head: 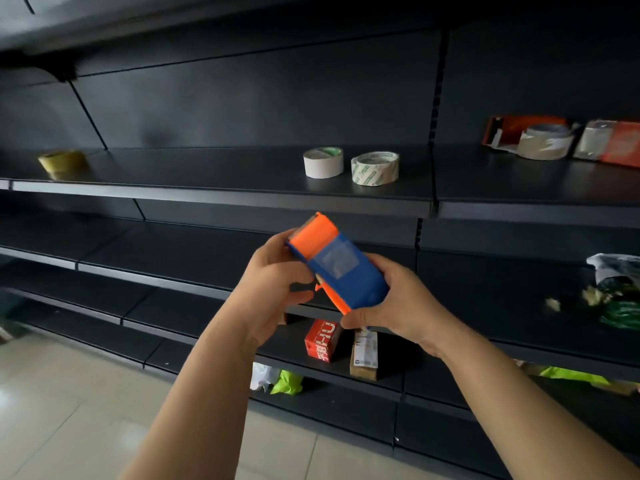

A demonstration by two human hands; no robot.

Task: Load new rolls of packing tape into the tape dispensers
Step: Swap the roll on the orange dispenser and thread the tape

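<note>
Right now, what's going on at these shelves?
A person holds a blue and orange tape dispenser in both hands, the left hand gripping its upper side and the right hand its lower end. A white roll, a green-printed clear roll and a yellow roll sit on the shelf above, untouched.

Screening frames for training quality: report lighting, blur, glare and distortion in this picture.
Head view: dim, the black shelves swallowing detail; the yellow tape roll far left is smeared; shelf edges bow from the wide-angle lens; the floor tiles carry pale glare; the dispenser is sharp.
</note>
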